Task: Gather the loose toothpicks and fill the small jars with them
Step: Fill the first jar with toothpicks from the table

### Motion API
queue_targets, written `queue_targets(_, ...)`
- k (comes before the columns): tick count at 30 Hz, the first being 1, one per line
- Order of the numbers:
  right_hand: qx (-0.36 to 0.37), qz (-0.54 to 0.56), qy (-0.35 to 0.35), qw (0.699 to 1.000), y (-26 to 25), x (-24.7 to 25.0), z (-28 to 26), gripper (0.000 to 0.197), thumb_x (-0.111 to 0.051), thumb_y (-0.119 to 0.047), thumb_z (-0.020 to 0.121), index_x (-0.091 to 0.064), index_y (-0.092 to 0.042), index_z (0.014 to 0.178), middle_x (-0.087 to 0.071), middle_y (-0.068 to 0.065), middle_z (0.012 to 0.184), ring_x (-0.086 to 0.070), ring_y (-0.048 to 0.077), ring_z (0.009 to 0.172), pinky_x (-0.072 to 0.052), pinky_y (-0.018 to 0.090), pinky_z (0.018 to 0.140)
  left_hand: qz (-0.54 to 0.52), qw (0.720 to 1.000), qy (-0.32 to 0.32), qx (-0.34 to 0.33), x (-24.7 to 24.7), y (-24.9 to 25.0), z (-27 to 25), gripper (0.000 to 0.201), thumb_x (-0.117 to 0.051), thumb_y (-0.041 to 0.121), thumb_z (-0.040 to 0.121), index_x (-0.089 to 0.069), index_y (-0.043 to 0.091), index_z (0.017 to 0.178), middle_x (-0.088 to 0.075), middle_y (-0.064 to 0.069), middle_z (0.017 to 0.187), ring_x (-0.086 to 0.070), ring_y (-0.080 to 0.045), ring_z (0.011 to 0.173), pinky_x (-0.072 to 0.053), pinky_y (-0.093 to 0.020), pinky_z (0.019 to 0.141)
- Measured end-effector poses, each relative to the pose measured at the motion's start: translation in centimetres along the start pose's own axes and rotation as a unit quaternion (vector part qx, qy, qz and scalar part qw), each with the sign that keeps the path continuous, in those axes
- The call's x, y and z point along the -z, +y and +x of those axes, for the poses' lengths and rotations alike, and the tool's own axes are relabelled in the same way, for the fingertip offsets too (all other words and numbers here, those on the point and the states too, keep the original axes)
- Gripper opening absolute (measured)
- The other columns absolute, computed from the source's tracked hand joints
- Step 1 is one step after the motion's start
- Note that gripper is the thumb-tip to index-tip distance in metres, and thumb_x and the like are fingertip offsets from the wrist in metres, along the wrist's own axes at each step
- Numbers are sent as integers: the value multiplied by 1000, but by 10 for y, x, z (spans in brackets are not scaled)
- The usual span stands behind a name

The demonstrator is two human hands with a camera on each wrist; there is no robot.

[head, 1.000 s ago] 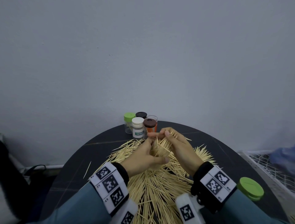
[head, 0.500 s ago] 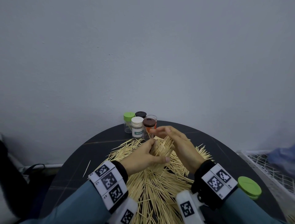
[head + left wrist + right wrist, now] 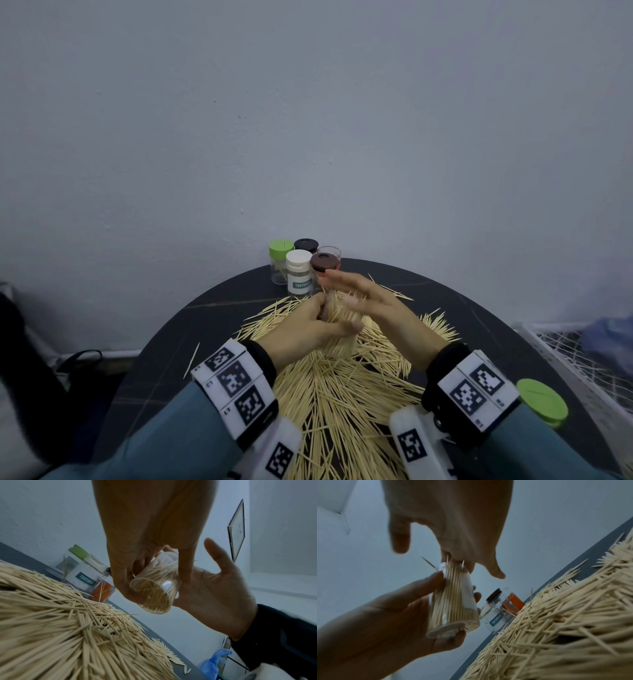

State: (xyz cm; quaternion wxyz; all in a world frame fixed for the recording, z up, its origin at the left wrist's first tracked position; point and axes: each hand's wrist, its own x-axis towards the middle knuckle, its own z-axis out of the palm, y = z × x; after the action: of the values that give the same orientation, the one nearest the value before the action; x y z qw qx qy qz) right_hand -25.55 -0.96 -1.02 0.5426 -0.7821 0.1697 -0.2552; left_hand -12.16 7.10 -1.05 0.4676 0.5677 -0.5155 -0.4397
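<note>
My left hand (image 3: 329,320) grips a small clear jar (image 3: 340,337) packed with upright toothpicks, held above the pile. In the left wrist view my left hand (image 3: 154,577) curls its fingers round the jar (image 3: 154,592). My right hand (image 3: 342,286) lies flat over the jar's mouth, fingers straight. The right wrist view shows my right hand (image 3: 453,555) touching the toothpick tips that stick out of the jar (image 3: 453,601). Loose toothpicks (image 3: 342,383) cover the middle of the dark round table (image 3: 212,308).
Several jars stand at the table's far edge: a green-lidded one (image 3: 281,250), a black-lidded one (image 3: 306,245), a white TOOTHPICK jar (image 3: 299,274), a brown-lidded one (image 3: 324,262) and an open one (image 3: 331,251). A green lid (image 3: 541,404) shows beside my right wrist. A wire basket (image 3: 582,370) stands right.
My right hand has gone from fingers bent over the toothpick tops to a flat, stretched hand across the jar's mouth. My left hand keeps its grip on the jar.
</note>
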Motion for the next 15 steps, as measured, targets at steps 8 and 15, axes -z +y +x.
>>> queue_targets(8,46,-13,34,998,7,-3,1,36,-31,-17,100,-54,-8,126,-62,-4,121,-54,-8,112,-38,3,87,3,1000,-1,-4,1,-4,4,34,-67,14,84,-51,14,113,-63,7,96,-62,3,81,-48,-10,64)
queue_targets(15,58,31,91,994,8,2,3,31,-38,-13,99,-48,-11,128,-68,-1,115,-55,5,117,-38,4,90,76,995,19,-62,3,-4,2,51,-77,13,75,-53,17,119,-62,5,100,-59,0,88,-46,-7,71)
